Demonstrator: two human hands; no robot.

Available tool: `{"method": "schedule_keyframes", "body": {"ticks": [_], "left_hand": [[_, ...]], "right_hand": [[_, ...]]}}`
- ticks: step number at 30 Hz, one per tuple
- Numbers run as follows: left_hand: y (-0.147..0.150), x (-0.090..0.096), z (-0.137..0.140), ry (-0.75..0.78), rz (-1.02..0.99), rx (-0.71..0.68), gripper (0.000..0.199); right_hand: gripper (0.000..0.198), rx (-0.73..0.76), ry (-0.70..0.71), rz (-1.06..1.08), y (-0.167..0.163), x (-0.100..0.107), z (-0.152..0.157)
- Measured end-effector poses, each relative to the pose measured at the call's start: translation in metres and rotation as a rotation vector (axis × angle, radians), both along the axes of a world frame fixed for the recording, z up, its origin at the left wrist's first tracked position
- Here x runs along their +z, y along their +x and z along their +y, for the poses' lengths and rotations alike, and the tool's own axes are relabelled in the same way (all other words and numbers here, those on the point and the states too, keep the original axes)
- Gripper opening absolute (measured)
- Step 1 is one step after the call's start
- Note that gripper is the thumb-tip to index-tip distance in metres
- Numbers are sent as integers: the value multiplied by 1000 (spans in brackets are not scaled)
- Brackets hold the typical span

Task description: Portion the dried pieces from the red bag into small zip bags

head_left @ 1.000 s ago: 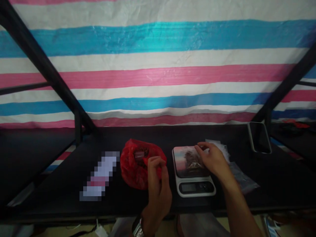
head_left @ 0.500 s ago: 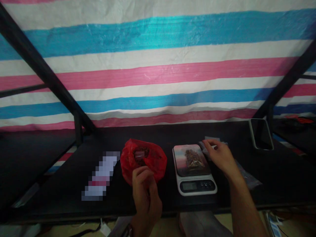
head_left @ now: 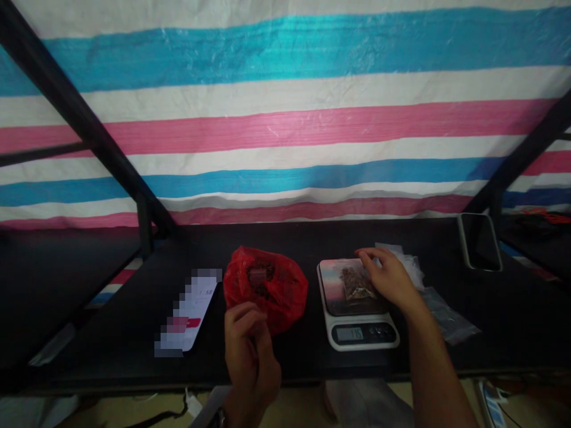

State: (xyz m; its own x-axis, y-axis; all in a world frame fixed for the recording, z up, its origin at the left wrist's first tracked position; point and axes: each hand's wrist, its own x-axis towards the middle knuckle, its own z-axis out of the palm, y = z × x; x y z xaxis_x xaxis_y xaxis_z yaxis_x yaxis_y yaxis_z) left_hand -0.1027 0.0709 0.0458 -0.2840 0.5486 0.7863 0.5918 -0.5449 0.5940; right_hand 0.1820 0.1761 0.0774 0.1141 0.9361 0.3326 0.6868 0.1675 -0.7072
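Note:
A small clear plastic bag of brown dried pieces lies on the plate of a white kitchen scale, whose display is lit with digits. My right hand reaches over the plate's far right corner, beside the bag, its fingers stretched out and thumb apart. A red plastic bag stands left of the scale, its mouth open on more brown pieces and a small clear object. My left hand is loosely closed in front of the red bag, with nothing visible in its curled fingers.
Flat clear plastic bags lie right of the scale, partly behind my right arm. A lit phone, partly pixelated, lies at the left of the black table. Another phone leans at the back right. Behind hangs striped sheeting.
My right hand has moved left from the flat bags to the small bag on the scale. The whole view has shifted slightly. My left hand stays closed near the red bag.

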Motion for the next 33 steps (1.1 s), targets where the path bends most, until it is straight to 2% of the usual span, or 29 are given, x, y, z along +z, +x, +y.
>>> {"method": "schedule_keyframes", "body": {"ticks": [10, 16, 19, 26, 28, 31, 33], "left_hand": [[-5, 0, -1, 4, -24, -6, 17], [-1, 0, -2, 2, -4, 11, 14], [2, 1, -3, 15, -11, -25, 13], [4, 0, -5, -18, -52, -64, 13], [7, 2, -7, -38, -78, -93, 14], [19, 9, -11, -107, -206, -211, 13], [32, 13, -12, -280, -342, -307, 19]], "right_hand": [[31, 18, -52, -95, -1, -4, 3], [34, 57, -69, -95, -2, 0, 1], [35, 81, -74, -105, -3, 0, 0], [31, 19, -59, -105, -7, 3, -5], [32, 79, -50, -31, -13, 12, -10], [36, 298, -105, 162, -35, 36, -22], [36, 446, -166, 276, -60, 51, -28]]}}
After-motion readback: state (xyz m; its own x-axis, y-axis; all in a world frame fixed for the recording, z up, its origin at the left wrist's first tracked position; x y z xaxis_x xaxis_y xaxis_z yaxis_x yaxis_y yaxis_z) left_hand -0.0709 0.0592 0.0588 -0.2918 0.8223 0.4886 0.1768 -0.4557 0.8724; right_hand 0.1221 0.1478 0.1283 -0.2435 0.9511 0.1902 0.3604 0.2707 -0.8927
